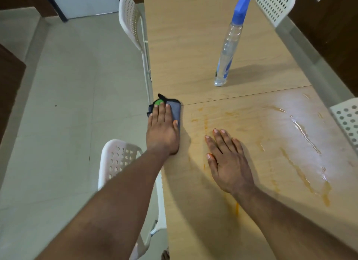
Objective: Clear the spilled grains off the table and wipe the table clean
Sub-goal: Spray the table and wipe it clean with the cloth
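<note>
My left hand lies flat on a folded grey cloth with a green and black patch, pressing it onto the light wooden table at its left edge. My right hand rests palm down on the tabletop to the right of the cloth, fingers spread, holding nothing. Orange streaks and wet glossy smears cover the near right part of the table. No grains can be made out.
A clear spray bottle with a blue trigger head stands further back on the table. White perforated chairs stand at the left edge, near left, far right and right. Tiled floor lies to the left.
</note>
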A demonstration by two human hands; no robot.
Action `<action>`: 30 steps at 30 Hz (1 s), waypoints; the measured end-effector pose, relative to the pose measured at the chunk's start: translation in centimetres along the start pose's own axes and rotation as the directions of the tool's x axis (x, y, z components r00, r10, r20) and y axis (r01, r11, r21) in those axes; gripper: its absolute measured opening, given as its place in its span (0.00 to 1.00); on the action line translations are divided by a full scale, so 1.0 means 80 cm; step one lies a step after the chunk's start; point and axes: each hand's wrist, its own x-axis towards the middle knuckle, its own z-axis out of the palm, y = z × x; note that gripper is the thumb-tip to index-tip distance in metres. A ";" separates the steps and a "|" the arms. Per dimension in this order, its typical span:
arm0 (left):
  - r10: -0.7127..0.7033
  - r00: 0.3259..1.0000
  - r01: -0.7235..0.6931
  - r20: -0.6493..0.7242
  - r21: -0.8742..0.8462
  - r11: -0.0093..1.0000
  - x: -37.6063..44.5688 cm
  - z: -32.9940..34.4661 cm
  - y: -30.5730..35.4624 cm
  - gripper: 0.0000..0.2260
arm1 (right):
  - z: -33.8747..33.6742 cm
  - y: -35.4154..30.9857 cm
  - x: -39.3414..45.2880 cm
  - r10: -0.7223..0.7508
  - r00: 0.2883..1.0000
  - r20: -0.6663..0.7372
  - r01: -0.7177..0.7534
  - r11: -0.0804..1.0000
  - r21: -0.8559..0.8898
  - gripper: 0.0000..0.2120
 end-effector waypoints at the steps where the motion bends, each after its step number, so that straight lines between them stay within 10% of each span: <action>1: -0.018 1.000 0.018 -0.009 0.009 1.000 0.015 0.003 0.006 0.30 | 0.002 0.002 0.001 0.001 1.000 -0.006 -0.001 1.000 0.004 0.29; 13: 0.162 0.987 -0.162 0.001 -0.050 0.986 -0.111 0.008 0.005 0.29 | -0.007 0.001 0.001 0.002 0.999 0.036 -0.002 1.000 -0.001 0.30; 21: -0.080 0.996 0.081 -0.044 0.016 0.997 -0.006 0.014 0.029 0.30 | 0.003 0.006 0.002 -0.020 1.000 -0.002 0.020 0.999 0.025 0.30; 30: 0.020 1.000 -0.021 -0.023 -0.042 0.999 -0.199 0.030 0.053 0.29 | -0.006 0.002 0.000 -0.008 1.000 0.004 0.008 1.000 0.024 0.30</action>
